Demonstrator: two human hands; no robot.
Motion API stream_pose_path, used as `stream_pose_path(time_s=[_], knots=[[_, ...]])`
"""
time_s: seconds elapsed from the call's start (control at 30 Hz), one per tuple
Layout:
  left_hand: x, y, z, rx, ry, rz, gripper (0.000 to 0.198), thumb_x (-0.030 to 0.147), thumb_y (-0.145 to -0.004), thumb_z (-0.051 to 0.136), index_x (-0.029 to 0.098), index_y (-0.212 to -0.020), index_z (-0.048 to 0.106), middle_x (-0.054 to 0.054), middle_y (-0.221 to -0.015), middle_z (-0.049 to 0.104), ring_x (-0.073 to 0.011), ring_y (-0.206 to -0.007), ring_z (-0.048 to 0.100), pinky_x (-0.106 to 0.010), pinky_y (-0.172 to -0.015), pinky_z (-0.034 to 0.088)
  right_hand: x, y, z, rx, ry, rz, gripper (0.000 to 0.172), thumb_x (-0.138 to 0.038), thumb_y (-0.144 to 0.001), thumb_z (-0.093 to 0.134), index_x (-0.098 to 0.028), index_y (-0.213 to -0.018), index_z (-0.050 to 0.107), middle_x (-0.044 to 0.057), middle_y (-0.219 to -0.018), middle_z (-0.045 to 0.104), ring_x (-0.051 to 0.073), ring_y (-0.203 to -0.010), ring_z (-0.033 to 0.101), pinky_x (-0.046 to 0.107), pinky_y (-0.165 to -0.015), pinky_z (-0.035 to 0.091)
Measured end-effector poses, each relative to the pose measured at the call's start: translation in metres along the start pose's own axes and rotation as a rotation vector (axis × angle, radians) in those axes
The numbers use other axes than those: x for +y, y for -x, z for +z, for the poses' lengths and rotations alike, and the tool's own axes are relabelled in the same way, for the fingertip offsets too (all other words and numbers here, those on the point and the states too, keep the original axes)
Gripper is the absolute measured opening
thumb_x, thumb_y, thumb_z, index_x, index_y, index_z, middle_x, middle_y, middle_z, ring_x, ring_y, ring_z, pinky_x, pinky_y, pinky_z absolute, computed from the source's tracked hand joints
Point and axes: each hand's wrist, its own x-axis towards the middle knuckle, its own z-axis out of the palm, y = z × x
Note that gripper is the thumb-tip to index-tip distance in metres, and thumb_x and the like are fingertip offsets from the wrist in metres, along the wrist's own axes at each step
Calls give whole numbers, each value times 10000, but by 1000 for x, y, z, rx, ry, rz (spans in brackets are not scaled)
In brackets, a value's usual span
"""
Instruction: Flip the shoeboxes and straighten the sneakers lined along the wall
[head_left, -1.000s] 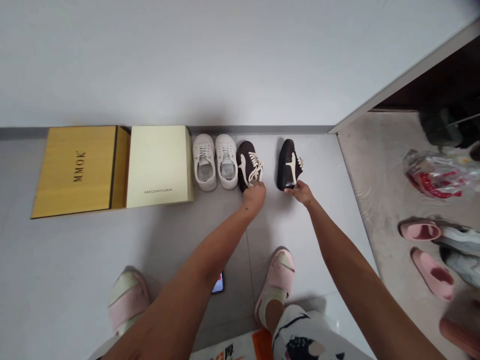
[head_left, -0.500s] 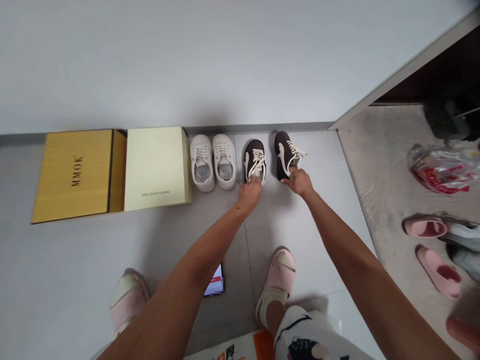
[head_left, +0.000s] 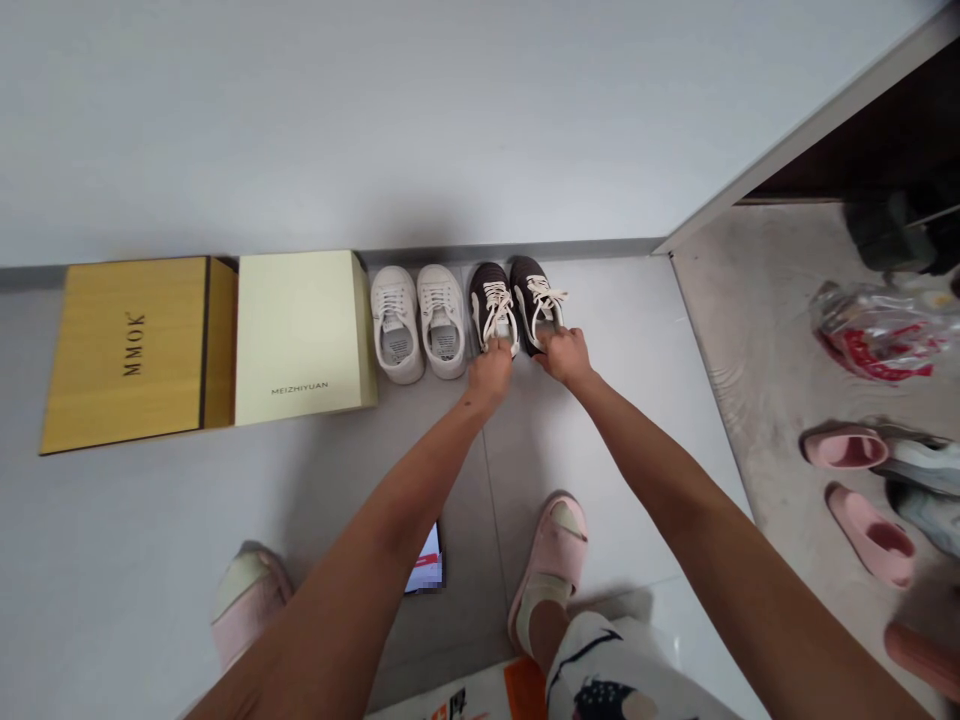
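Two dark brown sneakers with cream laces stand side by side against the wall. My left hand (head_left: 490, 373) is closed on the heel of the left brown sneaker (head_left: 491, 306). My right hand (head_left: 564, 355) grips the heel of the right brown sneaker (head_left: 535, 298). The two shoes sit upright, toes toward the baseboard, nearly touching. A pair of white sneakers (head_left: 418, 320) stands just left of them, in the same row.
A cream box (head_left: 300, 335) and a yellow MMOK box (head_left: 124, 350) sit left along the wall. A phone (head_left: 425, 571) lies on the floor between my slippered feet. Pink slippers (head_left: 855, 490) and a plastic bag (head_left: 885, 335) lie on the grey floor at right.
Both hands brought the brown sneakers from tilted and apart to upright and close together, shifting them left toward the white pair.
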Motion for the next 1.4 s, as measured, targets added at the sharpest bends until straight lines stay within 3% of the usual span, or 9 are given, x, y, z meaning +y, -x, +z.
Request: stream_pose_path(time_s=[0.33, 0.53, 1.03, 1.27, 1.4], knots=[[-6, -5, 0, -21, -14, -25, 372, 184, -1061, 362, 136, -1387, 534, -213, -1413, 577, -325, -1172, 699, -409, -968, 544, -19, -11, 1, -46, 30, 8, 229, -262, -950, 671, -165, -1155, 701, 191, -1099, 766, 332, -1195, 606, 411, -979, 357], [-6, -6, -1, -30, -46, -49, 390, 173, -1070, 318, 159, -1397, 528, -182, -1404, 592, -288, -1171, 692, -380, -972, 536, -21, -12, 2, -93, 114, 19, 279, -284, -964, 652, -155, -1209, 689, 187, -1159, 759, 311, -1222, 601, 386, -963, 356], [-7, -12, 4, -33, 10, -37, 361, 167, -1063, 402, 159, -1395, 543, -187, -1393, 604, -296, -1172, 696, -382, -975, 531, -21, -16, 3, -81, 109, 57, 264, -284, -964, 657, -165, -1198, 689, 188, -1181, 761, 309, -1211, 609, 381, -950, 371], [3, 0, -5, 55, -13, -36, 424, 297, -1047, 502, 131, -1438, 508, -227, -1515, 503, -307, -1171, 691, -381, -954, 539, -24, -5, -7, 46, 99, 42, 336, -413, -994, 609, -149, -1183, 697, 183, -1225, 754, 322, -1145, 614, 407, -951, 349], [11, 20, -21, 99, -24, 71, 411, 349, -1054, 487, 88, -1356, 587, -234, -1359, 627, -319, -1205, 665, -384, -973, 513, -24, 14, -18, 122, 87, 9, 318, -371, -1011, 557, -132, -1142, 721, 192, -1161, 769, 330, -1100, 627, 411, -935, 332]])
